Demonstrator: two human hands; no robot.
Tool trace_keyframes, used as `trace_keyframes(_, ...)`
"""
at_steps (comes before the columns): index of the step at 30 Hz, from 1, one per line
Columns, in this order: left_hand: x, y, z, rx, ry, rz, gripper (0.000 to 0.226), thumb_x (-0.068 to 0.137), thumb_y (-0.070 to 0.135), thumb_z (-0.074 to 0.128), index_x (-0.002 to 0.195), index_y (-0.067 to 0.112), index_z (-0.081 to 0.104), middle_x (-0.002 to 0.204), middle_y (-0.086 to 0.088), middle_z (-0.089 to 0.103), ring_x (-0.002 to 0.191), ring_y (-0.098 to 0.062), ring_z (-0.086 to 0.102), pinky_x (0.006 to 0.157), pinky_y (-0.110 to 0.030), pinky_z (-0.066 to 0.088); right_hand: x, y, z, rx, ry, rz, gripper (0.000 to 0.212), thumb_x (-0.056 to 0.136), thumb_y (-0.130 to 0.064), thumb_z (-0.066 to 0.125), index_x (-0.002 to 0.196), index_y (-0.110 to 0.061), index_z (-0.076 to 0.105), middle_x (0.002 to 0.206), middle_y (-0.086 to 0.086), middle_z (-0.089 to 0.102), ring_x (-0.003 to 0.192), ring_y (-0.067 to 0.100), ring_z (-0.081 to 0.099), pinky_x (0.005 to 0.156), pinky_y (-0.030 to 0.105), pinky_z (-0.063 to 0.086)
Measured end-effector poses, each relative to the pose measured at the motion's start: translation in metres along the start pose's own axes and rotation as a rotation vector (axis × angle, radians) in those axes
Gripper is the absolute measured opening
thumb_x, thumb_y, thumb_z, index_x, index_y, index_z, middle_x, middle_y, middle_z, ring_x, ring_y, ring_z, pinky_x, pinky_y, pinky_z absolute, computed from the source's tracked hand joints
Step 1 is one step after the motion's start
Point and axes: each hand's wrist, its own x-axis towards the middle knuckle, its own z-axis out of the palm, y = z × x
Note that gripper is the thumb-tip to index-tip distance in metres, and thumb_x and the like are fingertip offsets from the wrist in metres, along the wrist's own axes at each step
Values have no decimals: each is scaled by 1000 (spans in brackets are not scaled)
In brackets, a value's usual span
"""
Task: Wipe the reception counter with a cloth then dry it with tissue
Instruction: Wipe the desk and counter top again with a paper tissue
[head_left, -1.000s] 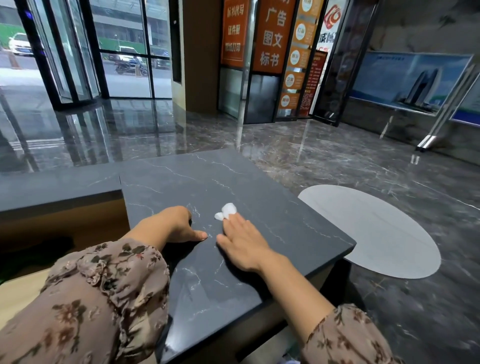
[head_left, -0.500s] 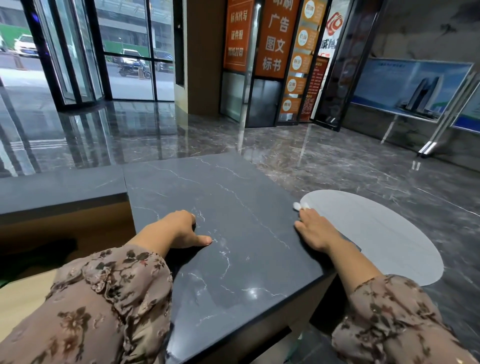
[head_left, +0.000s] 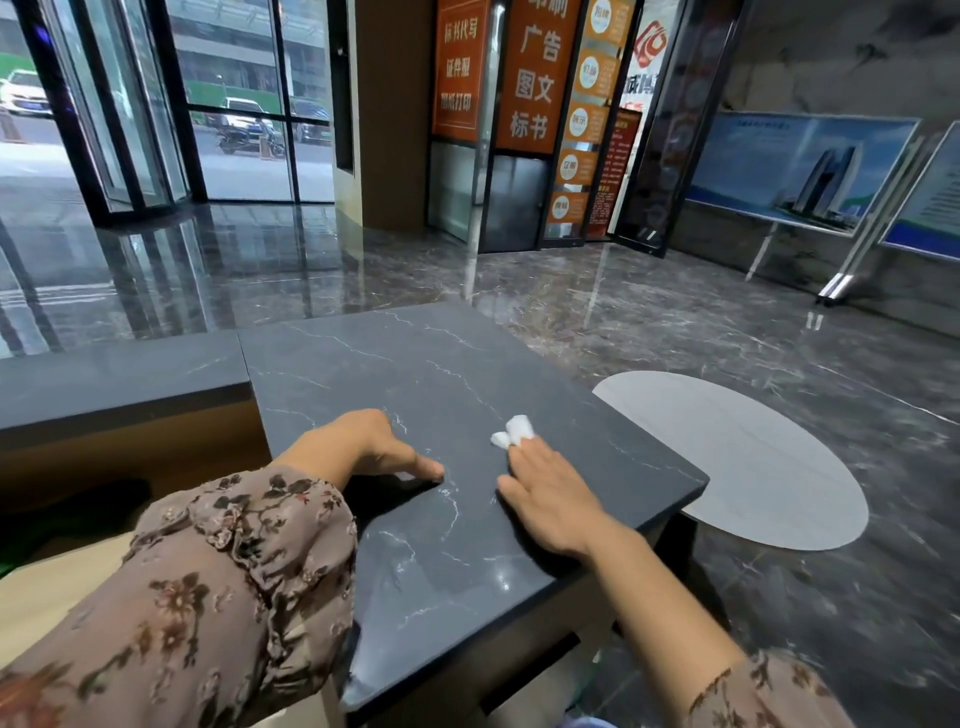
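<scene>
Tissue (head_left: 511, 431), white, crumpled into a small wad, lies on the dark veined reception counter (head_left: 447, 561) toward its right side, pinned flat under the fingertips of the right hand (head_left: 550, 493), which is spread palm-down over it rather than clenched. Left hand (head_left: 363, 447), loosely curled with the thumb extended, rests knuckles-up on the counter just beside the right, holding nothing; a floral sleeve (head_left: 208, 582) covers its forearm. No container shows on the counter; a pale oval floor panel (head_left: 753, 462) lies beyond its right edge.
</scene>
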Motion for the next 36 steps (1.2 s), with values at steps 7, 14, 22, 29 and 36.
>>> trace_keyframes(7,-4,6,3,51,9,5,69,53,70,79,96,18,61,104,0,65,99,-24,59,93,-34,48,-13,-11,-1,-28,-46,-115,46,103,-31,23,145,-12,28,153,-1,23,145,17,11,120,37,5)
trace_keyframes(14,-6,2,5,98,-1,13,82,58,76,69,107,13,54,113,-5,56,107,-27,52,96,-38,45,8,81,-24,-45,55,193,28,100,-26,30,118,-9,44,128,11,43,119,28,42,98,39,32)
trace_keyframes(22,-1,-3,15,134,25,43,98,63,79,62,125,4,50,131,-14,47,128,-28,36,106,-39,37,9,97,-19,3,81,303,49,97,-29,30,141,-8,36,147,11,28,134,28,32,110,41,28)
trace_keyframes(29,-7,-2,17,129,68,60,96,64,80,59,118,1,54,125,-15,51,125,-30,40,103,-39,39,-53,-9,4,-55,37,-4,61,92,-47,12,128,-7,41,138,7,35,128,24,30,106,33,22)
trace_keyframes(36,-22,15,22,246,194,111,54,78,64,59,94,12,56,116,-11,56,119,-28,45,94,-38,45,-65,-5,-1,-47,-40,-118,49,104,-33,23,149,-12,23,160,1,14,148,17,5,118,33,3)
